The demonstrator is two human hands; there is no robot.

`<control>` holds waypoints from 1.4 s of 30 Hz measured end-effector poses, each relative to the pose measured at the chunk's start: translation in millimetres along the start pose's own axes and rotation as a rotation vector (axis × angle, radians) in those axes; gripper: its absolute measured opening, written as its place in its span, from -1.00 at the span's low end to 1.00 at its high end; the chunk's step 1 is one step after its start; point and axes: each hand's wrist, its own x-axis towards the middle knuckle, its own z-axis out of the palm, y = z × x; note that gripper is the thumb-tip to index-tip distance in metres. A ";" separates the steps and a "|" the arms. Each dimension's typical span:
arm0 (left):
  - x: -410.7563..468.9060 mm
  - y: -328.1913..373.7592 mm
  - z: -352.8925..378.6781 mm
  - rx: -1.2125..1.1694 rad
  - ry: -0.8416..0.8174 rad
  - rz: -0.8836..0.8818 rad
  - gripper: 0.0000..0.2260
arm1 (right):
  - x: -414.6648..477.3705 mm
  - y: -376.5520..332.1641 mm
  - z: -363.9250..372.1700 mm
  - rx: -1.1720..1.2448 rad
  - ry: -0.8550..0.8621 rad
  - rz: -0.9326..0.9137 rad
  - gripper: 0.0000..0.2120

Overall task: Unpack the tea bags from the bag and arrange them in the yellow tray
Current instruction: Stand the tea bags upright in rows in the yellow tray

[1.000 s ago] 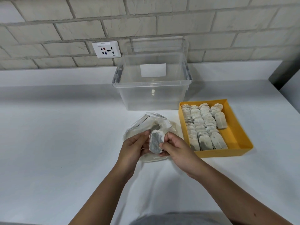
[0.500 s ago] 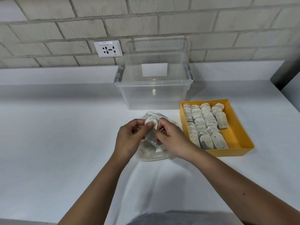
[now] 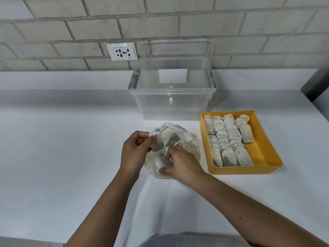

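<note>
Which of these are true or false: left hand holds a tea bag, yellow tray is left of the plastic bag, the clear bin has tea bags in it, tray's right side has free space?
1. The left hand holds a tea bag. True.
2. The yellow tray is left of the plastic bag. False: it sits to the right.
3. The clear bin holds tea bags. False: it looks empty.
4. The tray's right side has free space. True.

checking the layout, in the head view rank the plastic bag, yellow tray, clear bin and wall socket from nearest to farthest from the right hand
From the right hand:
1. Plastic bag: directly under the hand, touching it.
2. Yellow tray: to its right on the table.
3. Clear bin: behind the bag, toward the wall.
4. Wall socket: on the brick wall, back left.
</note>
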 end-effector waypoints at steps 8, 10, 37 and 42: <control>4.3 -2.6 -9.2 -0.095 0.060 -0.156 -0.86 | -5.1 6.1 -5.2 -0.068 0.131 -0.057 -0.83; 3.5 -3.0 -9.0 -0.064 0.060 -0.136 -0.85 | -9.4 7.2 -16.0 -0.037 0.154 -0.100 -0.86; -2.6 -13.9 4.3 0.198 -0.032 0.035 -0.94 | 13.3 4.7 -61.3 0.106 0.232 -0.040 -0.87; 0.9 -17.7 2.9 0.172 0.000 0.014 -0.95 | 8.1 12.1 -23.1 -0.214 0.040 0.028 -0.84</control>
